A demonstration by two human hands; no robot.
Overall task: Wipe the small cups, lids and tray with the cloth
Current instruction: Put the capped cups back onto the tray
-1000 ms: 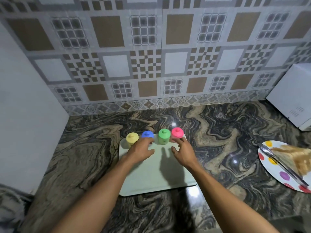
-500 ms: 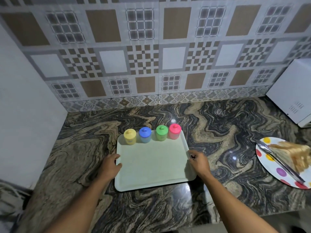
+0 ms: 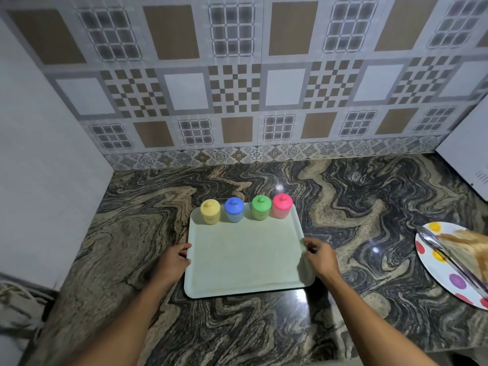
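Note:
A pale green tray lies on the marbled counter. Along its far edge stand several small lidded cups in a row: yellow, blue, green and pink, each with its lid on. My left hand grips the tray's left rim with curled fingers. My right hand grips the right rim the same way. No cloth is in either hand.
A polka-dot plate with toast and metal tongs sits at the right. A white appliance stands at the far right, a white wall at the left. A patterned fabric lies at the lower left edge.
Both hands drew back from the cups and moved apart to the tray's left and right rims, where they now hold it. The camera view shifted slightly.

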